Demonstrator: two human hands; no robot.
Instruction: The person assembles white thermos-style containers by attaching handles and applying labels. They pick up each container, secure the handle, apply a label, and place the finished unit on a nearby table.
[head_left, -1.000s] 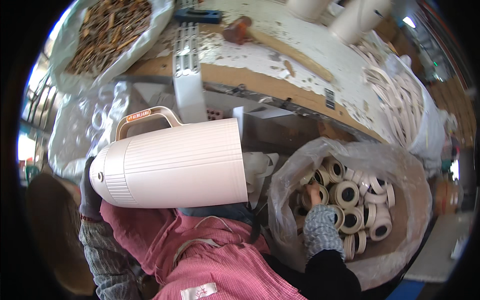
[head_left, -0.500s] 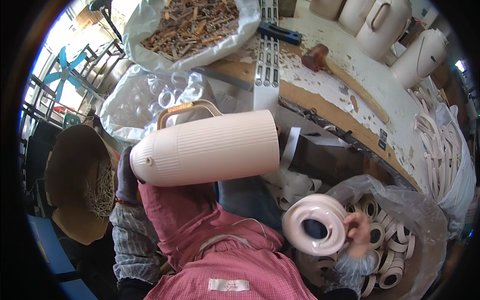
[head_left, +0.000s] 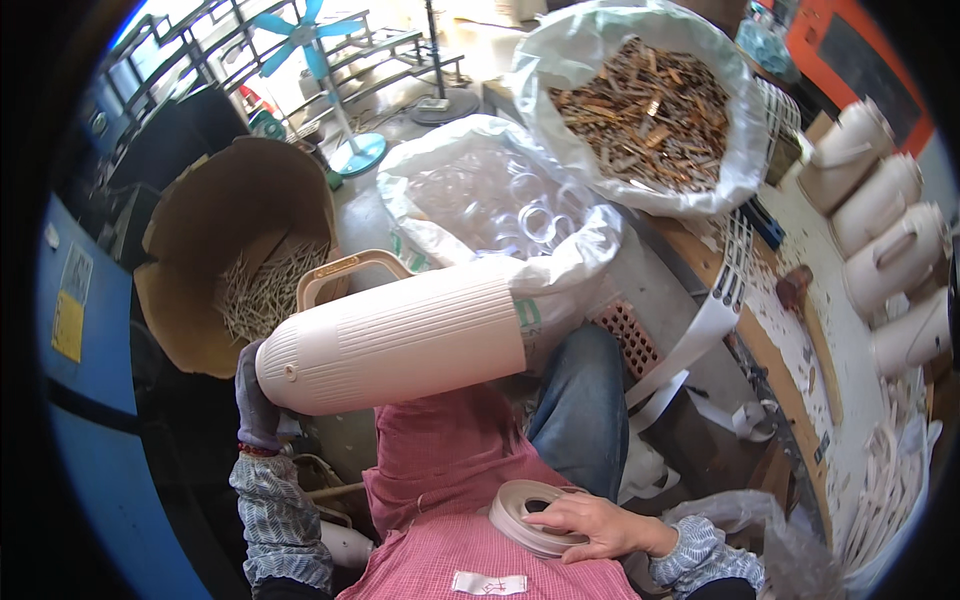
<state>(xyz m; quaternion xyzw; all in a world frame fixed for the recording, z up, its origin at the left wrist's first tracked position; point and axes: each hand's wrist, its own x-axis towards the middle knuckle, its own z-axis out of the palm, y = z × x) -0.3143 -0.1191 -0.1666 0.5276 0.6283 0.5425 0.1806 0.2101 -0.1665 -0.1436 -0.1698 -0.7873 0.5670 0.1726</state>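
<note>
A pale pink ribbed thermos jug shell [head_left: 400,335] lies on its side above my thighs, its handle [head_left: 345,268] uppermost. My left hand [head_left: 258,405], in a grey glove, grips its narrower left end; some of the fingers are hidden behind the jug. Against the front of my pink apron [head_left: 440,445], my bare right hand [head_left: 595,525] holds a pale pink ring-shaped plastic base [head_left: 515,515]. The fingers lie across its upper side and reach into the round hole.
Left stands a cardboard drum [head_left: 165,240] with thin sticks. Ahead are a bag of clear rings [head_left: 490,200] and a sack of brownish strips [head_left: 650,110]. On the right workbench [head_left: 800,350] are several jugs [head_left: 890,240] and a mallet [head_left: 795,285]. White handles [head_left: 880,500] lie lower right.
The view has swung left. My right hand has brought the ring-shaped base from above the bag of rings at the right to my apron. The left hand still holds the jug shell.
</note>
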